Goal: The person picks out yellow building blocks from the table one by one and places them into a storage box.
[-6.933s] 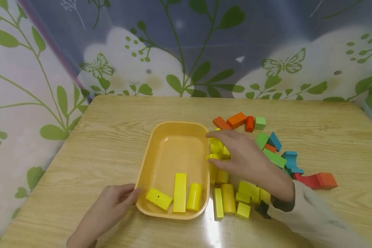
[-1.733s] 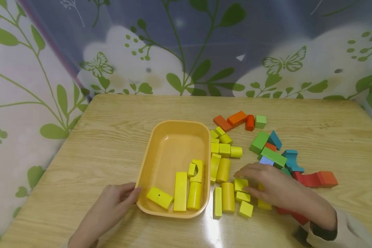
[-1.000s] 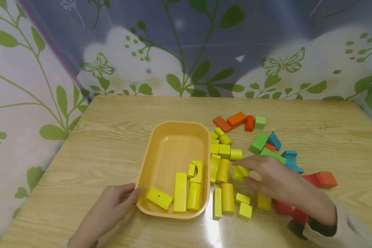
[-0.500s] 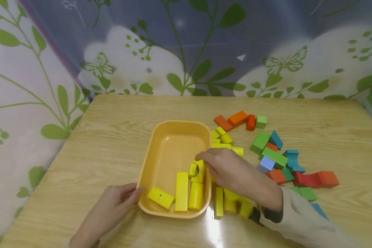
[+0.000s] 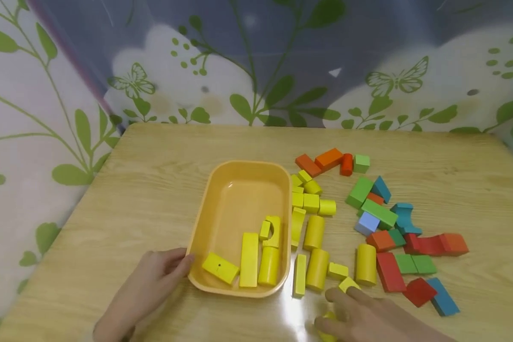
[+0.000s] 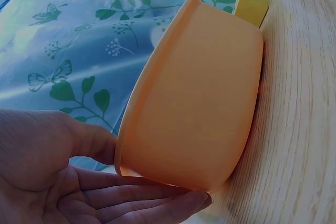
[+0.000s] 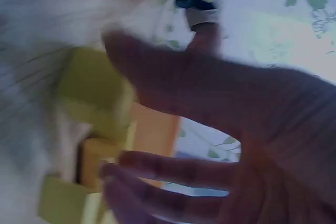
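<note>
At the right edge of the table's front, my right hand reaches low with thumb and fingers spread. A yellow block lies under the thumb, partly hidden by it; the right wrist view shows this yellow block blurred, beyond the gap between thumb and fingers. My left hand holds the near left corner of an orange-yellow plastic tray. In the left wrist view, the thumb is at the tray's rim and the fingers lie under its side. Several yellow blocks lie in the tray's near half.
More yellow blocks and cylinders line the tray's right side. Farther right is a loose spread of green, blue and red blocks. Orange and red pieces sit behind. A patterned wall covering borders the wooden table.
My right hand carried a yellow block toward the tray's right edge, then swung back to the table's front, where a yellow block now shows under its thumb. The left hand stays on the tray.
</note>
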Motion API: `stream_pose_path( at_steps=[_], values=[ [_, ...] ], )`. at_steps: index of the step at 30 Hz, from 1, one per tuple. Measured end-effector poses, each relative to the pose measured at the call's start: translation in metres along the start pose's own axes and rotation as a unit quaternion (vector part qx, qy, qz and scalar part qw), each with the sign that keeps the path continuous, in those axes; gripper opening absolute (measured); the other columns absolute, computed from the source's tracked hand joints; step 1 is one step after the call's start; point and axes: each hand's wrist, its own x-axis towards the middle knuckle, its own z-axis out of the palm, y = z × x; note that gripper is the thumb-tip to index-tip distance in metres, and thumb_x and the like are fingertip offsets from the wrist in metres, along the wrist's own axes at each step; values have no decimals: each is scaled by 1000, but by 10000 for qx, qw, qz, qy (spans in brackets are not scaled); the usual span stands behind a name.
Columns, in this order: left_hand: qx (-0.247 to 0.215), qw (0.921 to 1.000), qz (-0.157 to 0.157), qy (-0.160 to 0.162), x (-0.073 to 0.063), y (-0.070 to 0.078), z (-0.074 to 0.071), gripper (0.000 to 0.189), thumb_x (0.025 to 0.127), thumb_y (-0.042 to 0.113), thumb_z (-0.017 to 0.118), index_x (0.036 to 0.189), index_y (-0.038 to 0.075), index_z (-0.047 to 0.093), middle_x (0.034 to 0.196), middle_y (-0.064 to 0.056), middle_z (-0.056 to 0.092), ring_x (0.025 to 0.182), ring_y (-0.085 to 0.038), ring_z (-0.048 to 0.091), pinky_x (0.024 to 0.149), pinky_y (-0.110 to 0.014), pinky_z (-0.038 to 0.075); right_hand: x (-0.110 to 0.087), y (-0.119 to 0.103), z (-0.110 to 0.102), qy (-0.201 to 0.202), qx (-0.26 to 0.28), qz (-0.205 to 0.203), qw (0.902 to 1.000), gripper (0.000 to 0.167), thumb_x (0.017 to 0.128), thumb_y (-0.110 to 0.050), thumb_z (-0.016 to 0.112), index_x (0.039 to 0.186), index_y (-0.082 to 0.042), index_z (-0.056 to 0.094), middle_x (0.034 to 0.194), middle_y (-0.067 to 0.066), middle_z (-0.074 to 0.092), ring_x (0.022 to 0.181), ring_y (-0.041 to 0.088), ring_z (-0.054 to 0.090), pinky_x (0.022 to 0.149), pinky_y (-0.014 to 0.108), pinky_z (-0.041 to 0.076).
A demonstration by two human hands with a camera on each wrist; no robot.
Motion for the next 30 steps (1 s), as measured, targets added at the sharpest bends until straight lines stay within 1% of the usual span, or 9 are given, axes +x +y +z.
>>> stream_pose_path(
  at_steps=[2,7,11,14,16,19,23,26,30],
  values=[
    [-52,9999,-96,5,-1,0,0,31,100,22,54,116,-2,67,96,-6,72,69,-5,56,60,-21,50,5,2,4,-25,239,98,9997,51,83,-73,51,117,-38,63,110,-6,56,70,5,47,54,20,46],
    [-54,9998,-176,-8,-1,0,1,32,100,22,55,117,-3,66,102,-6,72,74,-7,59,63,-22,51,13,4,1,82,890,-19,9960,44,84,-58,64,117,-29,65,102,-16,59,73,-3,48,61,17,49],
    [-12,9999,-151,27,0,0,0,33,100,24,54,117,-2,66,90,0,71,59,-6,49,54,-21,46,15,4,-8,141,959,62,9953,32,86,-34,73,116,-27,63,96,-20,57,78,-3,50,63,17,51],
    [-9,9999,-159,10,0,0,-2,32,100,24,54,115,-1,67,88,2,70,61,-6,50,56,-21,46,14,5,-19,181,1239,210,9919,32,86,-22,73,117,-26,63,90,-20,56,73,-3,49,59,16,49],
    [-3,9998,-174,1,0,1,-2,31,101,25,53,114,1,68,88,2,71,66,-7,54,60,-22,48,12,7,-28,547,1292,10,9901,34,87,-20,73,119,-24,62,95,-17,59,75,-2,52,60,17,50],
    [39,9999,-96,14,0,0,-3,29,101,25,53,111,2,69,89,3,71,74,-7,58,65,-23,51,11,9,-44,1500,863,-681,9826,43,86,-16,74,126,-22,61,111,-10,61,83,-1,55,65,17,51],
    [96,9998,159,15,0,-1,-3,32,101,26,52,111,1,69,91,2,71,75,-5,58,65,-23,52,21,6,-63,2628,377,-1399,9539,41,84,-11,74,123,-20,65,105,-5,63,79,2,56,63,14,49],
    [76,9996,290,9,0,-2,-2,33,101,27,52,110,1,69,92,1,71,70,-4,55,60,-21,49,37,0,-72,2784,264,-1386,9500,34,86,-12,73,118,-18,68,103,-2,64,77,5,57,63,14,49],
    [50,9997,222,24,0,-2,-1,31,101,25,52,111,1,69,89,2,71,70,-4,56,60,-21,50,66,-13,-73,2624,154,-1227,9570,29,88,-14,72,117,-15,68,103,2,64,78,8,57,65,16,50]
  ],
)
